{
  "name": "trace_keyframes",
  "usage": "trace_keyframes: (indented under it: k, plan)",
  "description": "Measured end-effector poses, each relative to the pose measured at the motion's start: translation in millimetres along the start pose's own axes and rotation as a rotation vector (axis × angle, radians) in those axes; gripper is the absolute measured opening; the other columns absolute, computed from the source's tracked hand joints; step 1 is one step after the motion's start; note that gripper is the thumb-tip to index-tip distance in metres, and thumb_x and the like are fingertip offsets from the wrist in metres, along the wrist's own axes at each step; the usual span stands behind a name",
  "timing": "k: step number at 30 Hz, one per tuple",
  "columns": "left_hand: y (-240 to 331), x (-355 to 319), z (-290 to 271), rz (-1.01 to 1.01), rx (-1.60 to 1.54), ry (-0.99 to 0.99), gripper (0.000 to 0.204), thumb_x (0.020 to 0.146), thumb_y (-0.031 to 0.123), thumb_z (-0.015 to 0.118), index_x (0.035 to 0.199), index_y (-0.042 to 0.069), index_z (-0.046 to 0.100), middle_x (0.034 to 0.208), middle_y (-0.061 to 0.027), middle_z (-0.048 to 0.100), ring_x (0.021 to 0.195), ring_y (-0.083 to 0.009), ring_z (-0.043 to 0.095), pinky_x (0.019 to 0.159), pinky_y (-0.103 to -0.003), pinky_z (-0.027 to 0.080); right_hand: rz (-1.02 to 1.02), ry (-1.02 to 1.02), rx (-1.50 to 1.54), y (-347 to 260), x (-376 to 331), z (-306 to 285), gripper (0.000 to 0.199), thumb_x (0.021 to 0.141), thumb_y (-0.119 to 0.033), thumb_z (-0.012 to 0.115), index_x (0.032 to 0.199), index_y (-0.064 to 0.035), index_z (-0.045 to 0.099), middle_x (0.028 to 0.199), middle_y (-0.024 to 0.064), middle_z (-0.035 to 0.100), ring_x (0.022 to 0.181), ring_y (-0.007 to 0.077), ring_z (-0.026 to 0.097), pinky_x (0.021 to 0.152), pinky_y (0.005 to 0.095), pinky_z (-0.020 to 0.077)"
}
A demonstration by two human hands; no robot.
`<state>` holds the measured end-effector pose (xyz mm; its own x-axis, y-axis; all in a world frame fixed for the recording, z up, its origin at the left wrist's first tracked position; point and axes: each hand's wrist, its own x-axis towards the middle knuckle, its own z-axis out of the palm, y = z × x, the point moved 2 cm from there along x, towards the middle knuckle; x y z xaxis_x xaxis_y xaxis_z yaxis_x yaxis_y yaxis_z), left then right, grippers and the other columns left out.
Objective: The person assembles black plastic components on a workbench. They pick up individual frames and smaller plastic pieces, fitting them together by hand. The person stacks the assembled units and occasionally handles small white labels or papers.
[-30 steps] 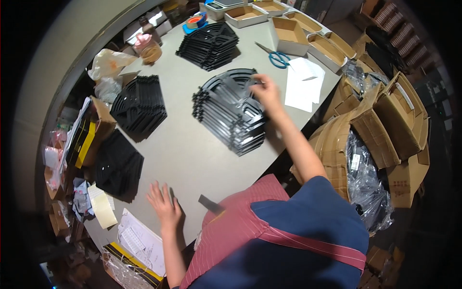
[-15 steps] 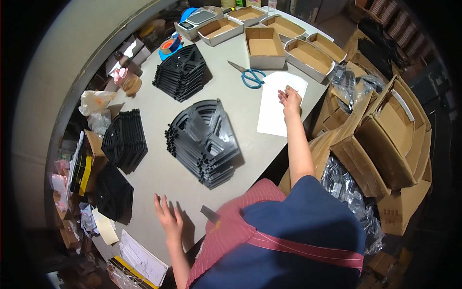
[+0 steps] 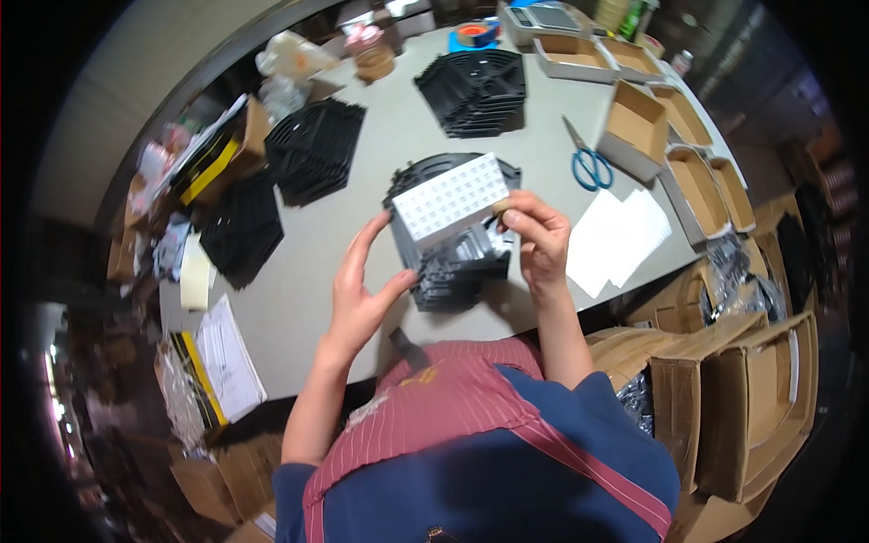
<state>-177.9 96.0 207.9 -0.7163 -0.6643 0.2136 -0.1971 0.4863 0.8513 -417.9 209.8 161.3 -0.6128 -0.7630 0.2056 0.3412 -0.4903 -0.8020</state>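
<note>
My right hand pinches the right end of a white sheet of small printed labels. The sheet is held over the middle stack of black fan-shaped plastic parts and covers much of it. On the other side, my left hand is open, thumb and fingers spread. Its fingertips are close to the sheet's left edge and its thumb is near the stack; whether either touches is unclear. Right of my right hand lie more white sheets, overlapping on the table, with blue-handled scissors beyond them.
More black part stacks stand at the back and left. Cardboard trays and a scale line the far right. Papers lie at the left edge. Large cartons crowd the floor at right.
My right hand has come from the white paper at right to the middle stack, bringing the label sheet. My left hand has moved up beside the stack. The view has turned.
</note>
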Motion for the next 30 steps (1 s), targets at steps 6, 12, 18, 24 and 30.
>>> trace_keyframes:
  k: [6,12,18,24,30]
  plan:
    - [7.7,-17.6,-19.5,-0.225,-0.638,0.079,0.049,0.094,0.009,0.070,0.139,-0.003,0.054,0.131,-0.0108,0.063,0.116,-0.0143,0.060,0.101,-0.030,0.048,0.362,-0.236,-0.094,33.2,-37.8,58.2,0.022,0.091,-0.007,0.068,0.110,0.0050,0.073,0.100,0.0111,0.073,0.080,0.0159,0.069,0.077,0.0288,0.0561]
    - [-26.5,-51.5,-51.1,-0.483,-0.795,0.034,0.039,0.093,0.009,0.069,0.128,-0.006,0.060,0.123,-0.0140,0.068,0.110,-0.0191,0.066,0.097,-0.033,0.053,-0.583,-0.597,-0.985,6.1,-18.1,104.2,0.032,0.084,-0.010,0.070,0.116,-0.0033,0.070,0.130,0.0164,0.065,0.118,0.0346,0.062,0.099,0.0432,0.0487]
    - [-34.9,-59.6,-55.2,-0.612,-1.076,-0.209,0.047,0.095,0.011,0.065,0.137,-0.005,0.050,0.127,-0.0147,0.063,0.114,-0.0218,0.065,0.098,-0.036,0.054,-0.650,-0.995,-1.267,33.8,-29.1,148.0,0.052,0.094,-0.035,0.065,0.138,-0.0086,0.056,0.145,0.0096,0.054,0.137,0.0333,0.047,0.119,0.0545,0.0264]
    - [-58.3,-75.8,-60.5,-0.742,-1.387,-0.404,0.040,0.105,0.022,0.056,0.132,-0.007,0.052,0.124,-0.0152,0.063,0.114,-0.0217,0.064,0.099,-0.037,0.053,-0.113,-1.000,-0.990,58.5,-48.4,138.4,0.057,0.096,-0.039,0.064,0.139,-0.0032,0.053,0.130,0.0202,0.063,0.113,0.0360,0.063,0.097,0.0463,0.0492]
    - [-82.0,-69.6,-77.8,-0.574,-0.729,-0.398,0.043,0.102,0.032,0.062,0.129,-0.001,0.061,0.120,-0.0096,0.066,0.107,-0.0162,0.062,0.098,-0.033,0.047,0.034,-0.848,-1.040,62.6,-61.8,121.4,0.035,0.095,-0.028,0.069,0.121,-0.0064,0.066,0.080,0.0176,0.069,0.068,0.0354,0.068,0.061,0.0401,0.0534]
